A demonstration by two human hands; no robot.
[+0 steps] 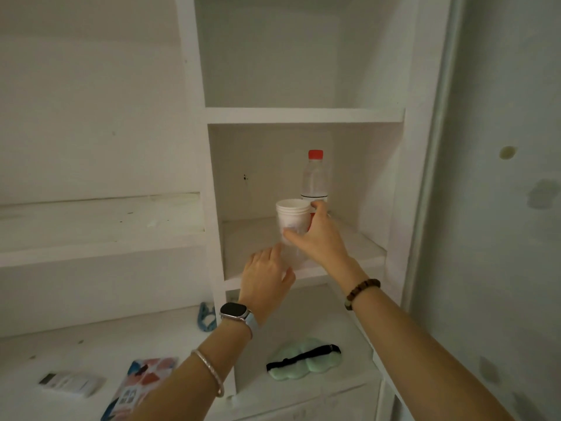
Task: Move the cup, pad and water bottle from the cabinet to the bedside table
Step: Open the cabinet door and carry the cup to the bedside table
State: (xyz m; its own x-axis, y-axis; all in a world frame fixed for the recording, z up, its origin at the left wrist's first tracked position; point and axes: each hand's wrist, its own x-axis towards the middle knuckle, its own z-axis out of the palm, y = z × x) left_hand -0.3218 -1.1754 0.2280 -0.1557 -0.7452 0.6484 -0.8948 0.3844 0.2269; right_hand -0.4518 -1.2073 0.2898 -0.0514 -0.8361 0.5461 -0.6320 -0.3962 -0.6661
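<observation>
Head view, right hand [318,238] gripping white cup [293,218], water bottle [315,177] label unreadable

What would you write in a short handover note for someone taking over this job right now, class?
Right hand: closed around the white cup at the cabinet shelf.
Left hand: open, empty, just below the cup.
Water bottle: upright on that shelf, behind the cup.
Green pad: lying in the compartment below.
Done: nothing delivered yet.
Left: carry the cup, pad and bottle to the bedside table, which is not in view.
</observation>
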